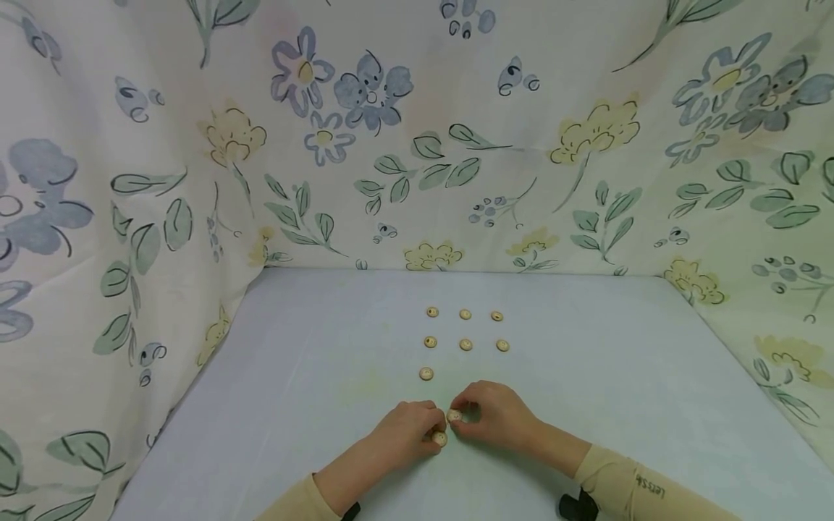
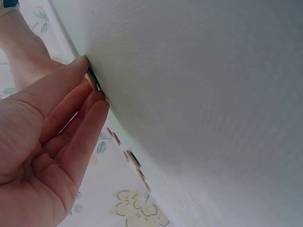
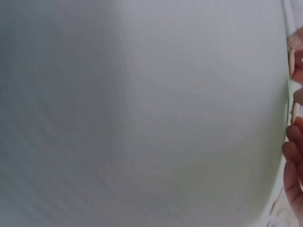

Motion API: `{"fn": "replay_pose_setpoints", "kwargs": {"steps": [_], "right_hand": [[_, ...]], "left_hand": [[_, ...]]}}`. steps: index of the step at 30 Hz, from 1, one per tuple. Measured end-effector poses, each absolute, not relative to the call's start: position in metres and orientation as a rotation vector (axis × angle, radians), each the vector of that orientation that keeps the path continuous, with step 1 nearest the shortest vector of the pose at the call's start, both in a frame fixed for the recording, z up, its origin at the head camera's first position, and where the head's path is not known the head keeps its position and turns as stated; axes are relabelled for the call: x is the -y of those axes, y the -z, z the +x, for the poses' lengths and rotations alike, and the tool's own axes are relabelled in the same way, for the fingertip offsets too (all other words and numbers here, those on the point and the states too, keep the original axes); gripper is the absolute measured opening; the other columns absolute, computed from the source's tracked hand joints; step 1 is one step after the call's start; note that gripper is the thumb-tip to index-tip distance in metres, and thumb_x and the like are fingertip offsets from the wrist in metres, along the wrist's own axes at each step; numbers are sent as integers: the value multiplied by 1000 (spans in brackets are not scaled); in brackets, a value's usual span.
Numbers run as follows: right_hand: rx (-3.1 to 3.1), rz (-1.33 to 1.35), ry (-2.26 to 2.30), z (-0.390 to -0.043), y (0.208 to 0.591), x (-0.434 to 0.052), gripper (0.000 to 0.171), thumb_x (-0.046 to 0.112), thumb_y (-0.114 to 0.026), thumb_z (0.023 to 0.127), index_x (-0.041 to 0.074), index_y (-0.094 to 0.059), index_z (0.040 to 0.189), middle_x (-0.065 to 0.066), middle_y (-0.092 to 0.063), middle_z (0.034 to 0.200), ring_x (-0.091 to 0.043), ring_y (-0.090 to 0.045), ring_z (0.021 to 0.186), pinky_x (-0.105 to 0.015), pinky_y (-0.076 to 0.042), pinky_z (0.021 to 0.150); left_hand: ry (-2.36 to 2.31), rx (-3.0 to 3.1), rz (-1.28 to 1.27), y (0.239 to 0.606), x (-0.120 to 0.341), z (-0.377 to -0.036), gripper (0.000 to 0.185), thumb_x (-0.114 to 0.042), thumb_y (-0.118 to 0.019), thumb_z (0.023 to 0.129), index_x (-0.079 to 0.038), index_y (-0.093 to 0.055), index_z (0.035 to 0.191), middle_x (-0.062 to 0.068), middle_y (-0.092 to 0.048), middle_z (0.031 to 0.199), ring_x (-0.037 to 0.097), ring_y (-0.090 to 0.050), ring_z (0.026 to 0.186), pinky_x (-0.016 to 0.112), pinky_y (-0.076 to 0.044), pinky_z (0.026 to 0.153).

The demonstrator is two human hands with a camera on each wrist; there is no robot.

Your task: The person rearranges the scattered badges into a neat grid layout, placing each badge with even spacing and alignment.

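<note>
My left hand (image 1: 407, 432) pinches a small round wooden button (image 1: 439, 439) between thumb and fingers, low over the white table. Just to its right, my right hand (image 1: 498, 417) pinches another wooden button (image 1: 455, 415) near its thumb and fingertips. The two hands almost meet. In the left wrist view the button (image 2: 92, 79) is seen nearly edge-on between thumb and fingertips, by the tabletop. The right wrist view catches both held buttons edge-on at its right border, with most of the hands cut off.
Beyond the hands lie several wooden buttons: a back row (image 1: 465, 315) of three, a middle row (image 1: 465, 345) of three, and a single button (image 1: 426, 373) at front left. The white tabletop (image 1: 326, 340) is bordered by floral cloth (image 1: 417, 210) at the back and sides.
</note>
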State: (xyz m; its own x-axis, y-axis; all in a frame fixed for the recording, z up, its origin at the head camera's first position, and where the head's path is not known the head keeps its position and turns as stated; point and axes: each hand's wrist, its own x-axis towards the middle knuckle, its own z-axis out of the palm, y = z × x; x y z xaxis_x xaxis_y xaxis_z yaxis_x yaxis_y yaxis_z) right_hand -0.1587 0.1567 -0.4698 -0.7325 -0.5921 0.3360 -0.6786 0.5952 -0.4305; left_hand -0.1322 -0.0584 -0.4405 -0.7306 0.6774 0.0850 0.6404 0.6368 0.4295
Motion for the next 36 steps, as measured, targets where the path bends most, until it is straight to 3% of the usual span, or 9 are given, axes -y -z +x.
{"fn": "replay_pose_setpoints", "kwargs": {"steps": [23, 36], "right_hand": [[2756, 847, -742, -209, 467, -174, 11, 23, -78, 80, 18, -73, 88, 13, -66, 81, -7, -56, 74, -25, -47, 67], [2785, 831, -699, -216, 467, -175, 11, 24, -78, 81, 19, -72, 88, 12, -65, 83, -9, -56, 78, -29, -47, 70]], "left_hand": [[-677, -2768, 1112, 441, 58, -130, 12, -8, -77, 79, -13, -67, 83, -9, -55, 77, -1, -41, 63, 13, -37, 59], [-663, -2775, 1131, 439, 59, -129, 13, -9, -78, 79, -13, -67, 83, -9, -53, 75, -1, -40, 62, 14, -36, 58]]}}
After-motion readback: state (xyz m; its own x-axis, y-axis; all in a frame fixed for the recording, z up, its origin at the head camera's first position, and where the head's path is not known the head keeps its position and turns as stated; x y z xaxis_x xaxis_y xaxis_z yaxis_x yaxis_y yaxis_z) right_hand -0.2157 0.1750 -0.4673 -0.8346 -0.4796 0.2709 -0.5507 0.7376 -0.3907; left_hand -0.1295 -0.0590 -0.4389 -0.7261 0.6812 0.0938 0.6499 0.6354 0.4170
